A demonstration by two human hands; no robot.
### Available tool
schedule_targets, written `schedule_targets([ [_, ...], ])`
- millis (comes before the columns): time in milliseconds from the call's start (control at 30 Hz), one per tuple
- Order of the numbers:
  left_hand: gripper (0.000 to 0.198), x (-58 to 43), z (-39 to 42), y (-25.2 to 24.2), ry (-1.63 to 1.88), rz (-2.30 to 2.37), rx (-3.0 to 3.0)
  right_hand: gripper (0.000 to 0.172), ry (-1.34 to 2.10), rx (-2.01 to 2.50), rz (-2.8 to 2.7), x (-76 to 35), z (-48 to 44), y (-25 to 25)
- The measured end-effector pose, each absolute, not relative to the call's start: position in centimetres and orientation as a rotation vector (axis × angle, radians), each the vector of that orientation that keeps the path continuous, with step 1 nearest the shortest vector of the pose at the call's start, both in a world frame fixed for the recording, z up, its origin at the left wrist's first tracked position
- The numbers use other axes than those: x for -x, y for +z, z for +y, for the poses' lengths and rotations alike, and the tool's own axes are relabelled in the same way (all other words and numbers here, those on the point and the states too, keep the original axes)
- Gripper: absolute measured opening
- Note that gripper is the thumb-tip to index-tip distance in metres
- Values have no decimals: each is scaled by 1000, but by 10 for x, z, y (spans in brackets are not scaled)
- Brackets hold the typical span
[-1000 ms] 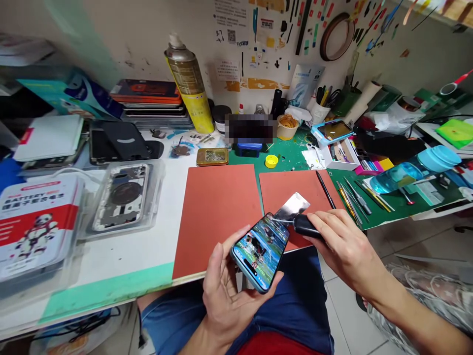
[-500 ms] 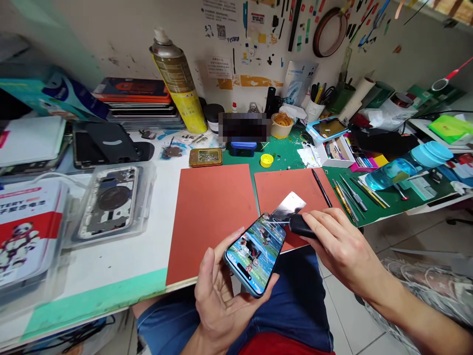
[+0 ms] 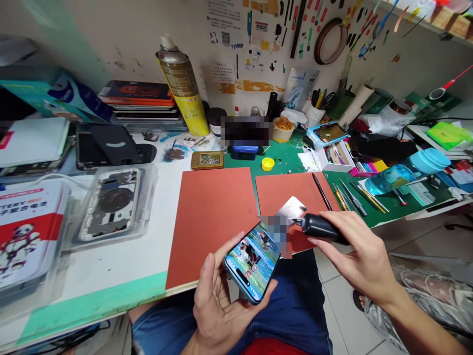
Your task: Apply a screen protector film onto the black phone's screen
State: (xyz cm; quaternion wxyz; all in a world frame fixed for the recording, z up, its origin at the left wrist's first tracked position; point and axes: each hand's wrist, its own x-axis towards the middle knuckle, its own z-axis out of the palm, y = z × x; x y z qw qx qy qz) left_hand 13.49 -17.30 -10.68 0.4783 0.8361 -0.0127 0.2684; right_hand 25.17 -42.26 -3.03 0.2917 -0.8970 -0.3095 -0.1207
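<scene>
My left hand (image 3: pixel 218 301) cradles a blue smartphone (image 3: pixel 252 261) over my lap, its lit screen facing up and showing a colourful picture. My right hand (image 3: pixel 354 256) grips the black handle of a scraper tool (image 3: pixel 320 228); its thin metal blade (image 3: pixel 291 208) points at the phone's top corner, where a blurred patch hides the contact. Both hands sit just off the front edge of the desk, by two red mats (image 3: pixel 216 217).
A tall yellow spray can (image 3: pixel 183 86) stands at the back. A phone housing in a clear tray (image 3: pixel 111 202) and a boxed battery (image 3: pixel 25 231) lie left. Tweezers and screwdrivers (image 3: pixel 349 197), a blue bottle (image 3: pixel 406 172) and parts boxes crowd the green mat on the right.
The right hand has drawn back to the right, exposing more of the black handle. The phone has dipped slightly lower in the left hand.
</scene>
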Motion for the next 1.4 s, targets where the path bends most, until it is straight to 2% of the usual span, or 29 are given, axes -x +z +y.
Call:
schedule_targets([
  [133, 107, -133, -167, -111, 757, 0, -1877, 45, -304, 2188, -449, -273, -429, -22],
  [267, 117, -131, -147, -114, 697, 27, -1993, 43, -344, 2031, -367, -336, -412, -17],
  [467, 96, -134, -113, -102, 571, -15, -2165, 40, -341, 2109, -363, -460, -349, -47],
  [667, 88, -137, -102, -97, 490, -52, -2228, 33, -227, 2374, -217, -509, -319, -71],
  [767, 87, -137, -97, -101, 501, -115, -2307, 39, -226, 2377, -219, -479, -343, -67],
  [833, 86, -139, -94, -102, 530, -178, -2353, 36, -268, 2329, -294, -432, -367, -64],
  [967, 77, -147, -91, -101, 501, -273, -2385, 38, 119, 2017, -458, -313, -393, -67],
  [1067, 72, -150, -90, -103, 453, -278, -2417, 45, 94, 2122, -503, -253, -379, -74],
  [1133, 72, -149, -89, -106, 433, -262, -2447, 35, -57, 2214, -469, -237, -360, -78],
  [1233, 70, -147, -91, -108, 382, -248, -2494, 9, -220, 2254, -402, -235, -337, -81],
  [1400, 78, -158, -107, -105, 396, -380, -2613, 13, -310, 2260, -338, -236, -328, -78],
])
